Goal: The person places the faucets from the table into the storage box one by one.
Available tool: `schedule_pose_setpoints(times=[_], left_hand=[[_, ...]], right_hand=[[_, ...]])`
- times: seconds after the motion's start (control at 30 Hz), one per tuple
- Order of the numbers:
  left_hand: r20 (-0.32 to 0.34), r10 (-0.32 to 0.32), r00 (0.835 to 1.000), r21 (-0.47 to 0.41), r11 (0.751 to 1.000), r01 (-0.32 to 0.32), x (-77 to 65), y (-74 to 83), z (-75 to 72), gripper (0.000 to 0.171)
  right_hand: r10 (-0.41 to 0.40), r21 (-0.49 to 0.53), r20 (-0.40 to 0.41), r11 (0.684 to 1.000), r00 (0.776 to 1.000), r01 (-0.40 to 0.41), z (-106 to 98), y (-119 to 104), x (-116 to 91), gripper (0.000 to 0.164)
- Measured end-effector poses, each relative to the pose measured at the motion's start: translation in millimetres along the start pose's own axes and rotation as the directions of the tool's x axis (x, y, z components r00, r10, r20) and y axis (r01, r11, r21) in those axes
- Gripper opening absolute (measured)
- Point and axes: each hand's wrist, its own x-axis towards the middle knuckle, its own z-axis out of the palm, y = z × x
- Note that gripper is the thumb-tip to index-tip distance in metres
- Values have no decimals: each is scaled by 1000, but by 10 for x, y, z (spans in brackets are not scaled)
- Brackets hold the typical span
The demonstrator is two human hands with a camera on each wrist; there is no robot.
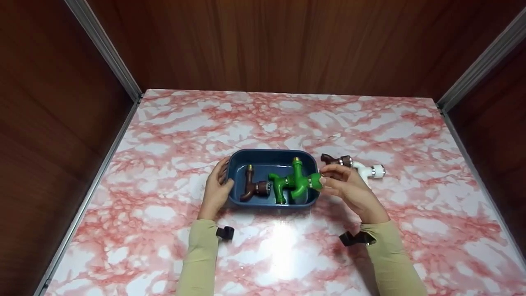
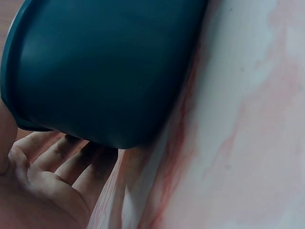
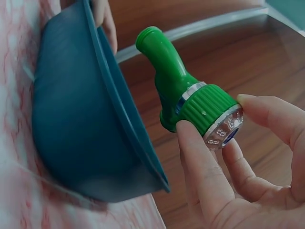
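My right hand (image 1: 349, 187) pinches a green plastic tap (image 1: 302, 181) by its ribbed knob. In the right wrist view that green tap (image 3: 174, 78) is held above the rim of a blue tub (image 3: 76, 105), its spout end pointing up and away. The tub (image 1: 263, 204) stands on the table; inside lie a brown tap (image 1: 250, 187) at the left and another green tap (image 1: 280, 188), partly covered by the held one. At the tub's left end my left hand (image 1: 216, 189) grips it, thumb by the rim, fingers (image 2: 62, 160) around the outer wall.
Right of the tub, behind my right hand, lie another brown tap (image 1: 335, 159) and a white tap (image 1: 372, 170), the white one partly hidden. The red-and-white marbled table (image 1: 172, 135) is bounded by wood-grain panels (image 1: 279, 45) at the back and sides.
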Motion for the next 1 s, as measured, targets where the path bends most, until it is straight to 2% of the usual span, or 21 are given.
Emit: schedule_pose_setpoints(times=[0.13, 0.53, 1.0], left_hand=[[-2, -9, 1000, 4, 1000, 9, -5, 2, -4, 62], [-3, -10, 1000, -13, 1000, 10, -6, -13, -2, 61], [3, -12, 1000, -4, 1000, 12, -14, 6, -7, 61]], right_hand=[[-6, 32, 4, 999, 1000, 5, 80, -15, 39, 29], [-2, 42, 32, 999, 999, 0, 289, -9, 119, 26], [20, 22, 36, 1000, 999, -21, 475, 51, 210, 35]])
